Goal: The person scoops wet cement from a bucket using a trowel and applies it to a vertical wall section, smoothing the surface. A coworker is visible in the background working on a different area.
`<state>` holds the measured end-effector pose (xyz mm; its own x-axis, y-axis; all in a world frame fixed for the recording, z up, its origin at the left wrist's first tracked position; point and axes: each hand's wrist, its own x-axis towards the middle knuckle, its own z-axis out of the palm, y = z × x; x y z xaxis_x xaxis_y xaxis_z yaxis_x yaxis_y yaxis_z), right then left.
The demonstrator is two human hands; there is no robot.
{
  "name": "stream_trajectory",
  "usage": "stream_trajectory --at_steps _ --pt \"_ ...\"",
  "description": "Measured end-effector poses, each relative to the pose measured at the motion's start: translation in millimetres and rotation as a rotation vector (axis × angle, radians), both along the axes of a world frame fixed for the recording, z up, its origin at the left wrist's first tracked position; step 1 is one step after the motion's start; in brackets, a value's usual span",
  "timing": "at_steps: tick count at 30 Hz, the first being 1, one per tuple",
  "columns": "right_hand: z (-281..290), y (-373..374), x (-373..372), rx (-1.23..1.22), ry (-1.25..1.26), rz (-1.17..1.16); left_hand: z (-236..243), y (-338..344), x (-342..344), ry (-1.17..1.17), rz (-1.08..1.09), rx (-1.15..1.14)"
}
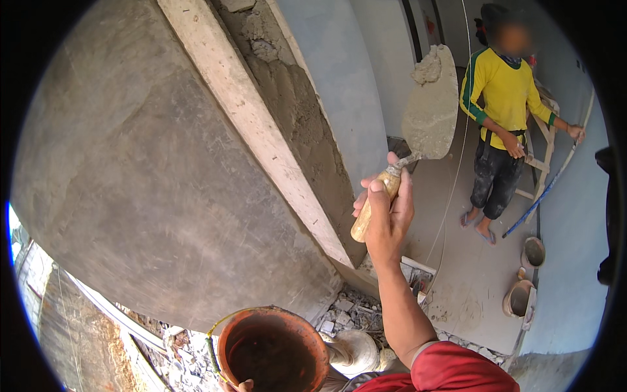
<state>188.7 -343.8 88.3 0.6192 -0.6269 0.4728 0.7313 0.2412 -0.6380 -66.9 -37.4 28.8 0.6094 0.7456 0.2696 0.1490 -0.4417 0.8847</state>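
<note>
My right hand [389, 225] is wrapped round the wooden handle of a trowel [431, 121], raised in front of the wall opening. Grey mortar coats its blade, with a thicker lump near the tip. At the lower edge, fingers of my left hand [239, 386] grip the near rim of an orange-brown bucket [319, 340]; the rest of that hand is out of the picture. The bucket's inside is dark, and its contents are hard to make out. Left of the trowel, a long pale wooden board [261, 137] runs along a strip of rough wet mortar [294, 111].
A smooth grey wall [144, 170] fills the left. Rubble [349, 313] lies below, beside a pale cylindrical object [358, 349]. At right a person in a yellow shirt [506, 91] holds a blue-and-white pole [548, 183], near two buckets [519, 300] and a wooden stand [543, 150].
</note>
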Motion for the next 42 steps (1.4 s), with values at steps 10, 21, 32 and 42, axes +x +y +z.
stream_trajectory --at_steps 10,21,32,42 --pt "-52.6 15.8 73.8 -0.509 0.063 -0.181 0.5 3.8 1.1 0.04 -0.005 0.178" --pt "-46.4 -3.4 66.8 0.357 0.25 0.879 10.9 -0.7 2.2 0.076 0.007 0.045" --pt "-20.6 15.0 70.1 0.466 0.13 1.013 5.9 0.4 -0.7 0.068 0.015 -0.047" --pt "26.9 -1.7 14.6 0.373 -0.164 1.151 -2.9 8.0 -3.1 0.028 0.046 -0.09"
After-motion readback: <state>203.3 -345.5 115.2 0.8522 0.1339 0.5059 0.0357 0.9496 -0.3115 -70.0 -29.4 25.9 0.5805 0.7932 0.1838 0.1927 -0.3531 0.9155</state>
